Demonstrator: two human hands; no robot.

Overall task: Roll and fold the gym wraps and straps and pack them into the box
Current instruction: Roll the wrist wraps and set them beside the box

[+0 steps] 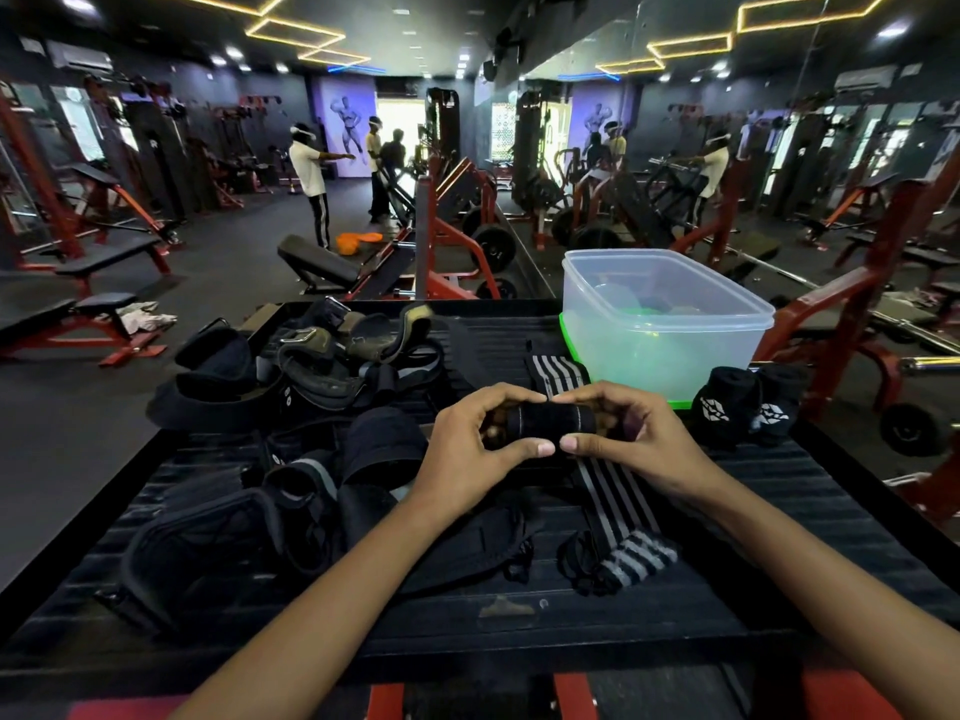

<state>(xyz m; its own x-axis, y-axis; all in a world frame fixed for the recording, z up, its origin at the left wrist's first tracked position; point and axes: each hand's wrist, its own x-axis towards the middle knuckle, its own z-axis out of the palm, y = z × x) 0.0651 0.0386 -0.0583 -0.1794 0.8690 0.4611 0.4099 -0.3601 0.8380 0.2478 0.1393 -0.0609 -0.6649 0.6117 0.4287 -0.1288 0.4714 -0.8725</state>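
Observation:
A black wrap roll is held level between both hands at the middle of the black ribbed platform. My left hand grips its left end, my right hand grips its right end, thumbs nearly meeting under it. Its striped black-and-grey tail trails down toward me and ends in a bunched piece. More striped wrap lies behind the roll. The clear plastic box stands at the back right on a green lid.
Two rolled black wraps with white logos sit right of the box. A pile of black straps, pads and belts covers the platform's left side, with more nearer me. Gym benches, machines and several people are beyond.

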